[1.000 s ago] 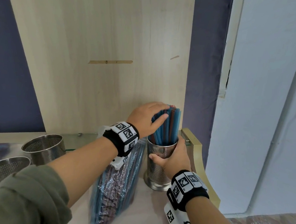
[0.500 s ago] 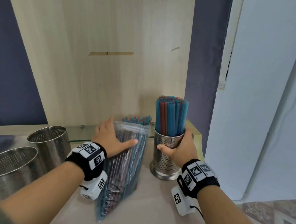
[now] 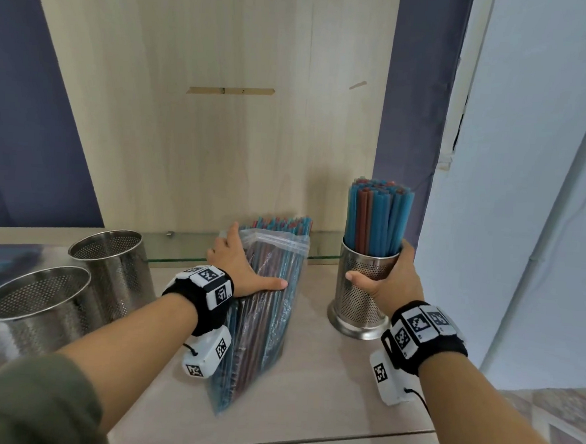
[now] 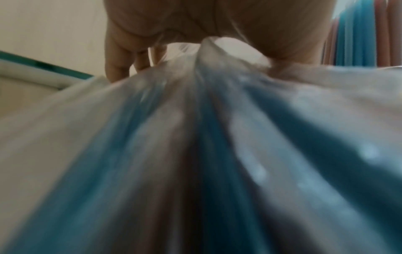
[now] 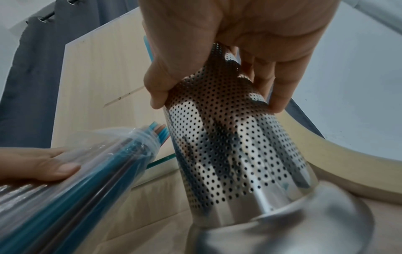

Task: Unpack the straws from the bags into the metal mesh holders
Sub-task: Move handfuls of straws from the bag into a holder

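Head view: our left hand (image 3: 244, 270) flat on slippery, floppy straw bag (image 3: 265, 309) (grab mid-bundle); right hand (image 3: 389, 282) clasps filled holder (image 3: 362, 294) near bench's right edge.

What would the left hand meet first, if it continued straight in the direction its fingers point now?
Probably the wooden back panel. The left hand rests on the bag of straws, fingers pointing toward its open top; depth is unclear.
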`<move>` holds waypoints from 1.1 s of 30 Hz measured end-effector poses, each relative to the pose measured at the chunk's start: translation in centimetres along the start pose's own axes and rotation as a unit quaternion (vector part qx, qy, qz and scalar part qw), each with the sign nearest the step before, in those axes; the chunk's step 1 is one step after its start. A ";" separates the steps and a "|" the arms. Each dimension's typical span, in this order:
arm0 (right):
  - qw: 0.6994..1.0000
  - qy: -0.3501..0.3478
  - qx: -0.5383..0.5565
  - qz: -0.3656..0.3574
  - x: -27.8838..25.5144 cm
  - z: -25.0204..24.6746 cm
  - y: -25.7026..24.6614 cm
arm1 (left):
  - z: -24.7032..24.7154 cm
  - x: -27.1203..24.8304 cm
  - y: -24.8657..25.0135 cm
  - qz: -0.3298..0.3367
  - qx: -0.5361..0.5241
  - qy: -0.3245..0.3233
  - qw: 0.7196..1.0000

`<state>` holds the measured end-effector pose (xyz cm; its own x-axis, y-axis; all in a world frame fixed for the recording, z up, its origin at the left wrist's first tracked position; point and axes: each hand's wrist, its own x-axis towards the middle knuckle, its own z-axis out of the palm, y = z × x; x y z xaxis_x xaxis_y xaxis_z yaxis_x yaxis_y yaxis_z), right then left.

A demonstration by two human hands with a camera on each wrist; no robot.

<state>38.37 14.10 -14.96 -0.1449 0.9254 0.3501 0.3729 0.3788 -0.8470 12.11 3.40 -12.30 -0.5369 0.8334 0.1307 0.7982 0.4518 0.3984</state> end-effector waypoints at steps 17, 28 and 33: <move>0.994 0.028 -0.092 0.050 -1.7 -0.9 -2.1 | 1.2 -2.8 4.9 0.058 -0.124 0.005 0.991; 0.950 -0.187 -0.246 -0.051 -9.1 5.4 -8.4 | -7.4 -10.8 -4.9 0.032 -0.044 0.299 0.953; 0.920 -0.188 -0.344 -0.018 -8.9 7.3 -8.3 | -10.0 -13.2 -10.5 -0.112 0.032 0.311 0.943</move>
<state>29.92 2.74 -13.97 -0.4271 0.8988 0.0991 0.8344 0.4340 -0.3398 8.05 -15.56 -9.12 -0.7347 0.3751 0.5652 0.6497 0.6289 0.4271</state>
